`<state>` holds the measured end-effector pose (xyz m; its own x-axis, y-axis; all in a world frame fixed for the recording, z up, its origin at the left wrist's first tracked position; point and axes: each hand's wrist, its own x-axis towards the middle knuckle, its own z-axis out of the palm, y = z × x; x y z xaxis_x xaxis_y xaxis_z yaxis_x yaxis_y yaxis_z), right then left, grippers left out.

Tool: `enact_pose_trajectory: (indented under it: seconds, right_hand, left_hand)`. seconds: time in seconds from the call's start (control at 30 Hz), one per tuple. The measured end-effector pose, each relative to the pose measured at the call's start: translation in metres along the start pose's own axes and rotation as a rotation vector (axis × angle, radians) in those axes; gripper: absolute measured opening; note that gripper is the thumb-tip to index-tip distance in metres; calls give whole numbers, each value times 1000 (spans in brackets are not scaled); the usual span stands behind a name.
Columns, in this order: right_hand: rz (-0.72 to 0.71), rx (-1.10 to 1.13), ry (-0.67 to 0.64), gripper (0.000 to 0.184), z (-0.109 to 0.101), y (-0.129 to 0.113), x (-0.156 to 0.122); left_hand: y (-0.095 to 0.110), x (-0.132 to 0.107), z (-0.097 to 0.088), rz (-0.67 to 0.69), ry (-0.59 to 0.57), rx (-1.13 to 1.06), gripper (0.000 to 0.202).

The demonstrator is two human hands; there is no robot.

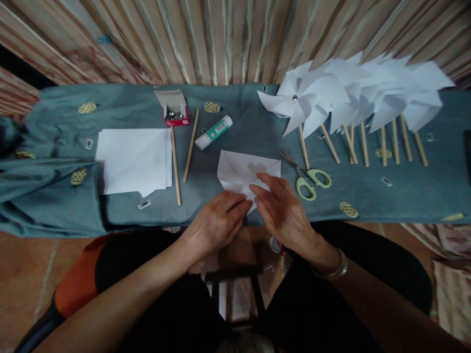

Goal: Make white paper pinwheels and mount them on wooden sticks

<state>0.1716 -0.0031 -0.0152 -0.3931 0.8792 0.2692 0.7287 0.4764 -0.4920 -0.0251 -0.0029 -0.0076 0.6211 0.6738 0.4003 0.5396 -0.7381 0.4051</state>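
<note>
A white sheet of paper with diagonal crease lines lies at the table's near edge, its near part bent and partly hidden by my hands. My left hand is closed, fingertips pinching the paper's near corner. Beside it, my right hand rests its outstretched, parted fingers on the paper's right side. Just right of the sheet lie scissors with light green handles, blades partly apart. A glue stick with a green label lies beyond the paper.
To the left are a stack of white paper, a wooden stick, another stick and an open red box of metal pins. Several white paper pinwheels on sticks lie at right. A striped curtain hangs behind the cloth-covered table.
</note>
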Motion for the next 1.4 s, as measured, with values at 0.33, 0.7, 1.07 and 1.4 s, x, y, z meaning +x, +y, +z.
enact_pose_trajectory:
  seconds: [0.33, 0.7, 1.07, 1.4]
  right_hand:
    - [37, 21, -20, 47, -1, 1, -3]
    - [7, 19, -26, 46, -1, 1, -5]
    - [23, 40, -22, 52, -1, 1, -6]
    - [8, 10, -49, 54, 0, 3, -2]
  left_hand:
    - [2, -4, 0, 50, -32, 79, 21]
    - [0, -2, 2, 5, -25, -21, 22]
    - [-2, -2, 3, -18, -49, -30, 23]
    - [-2, -2, 4, -24, -52, -24, 23]
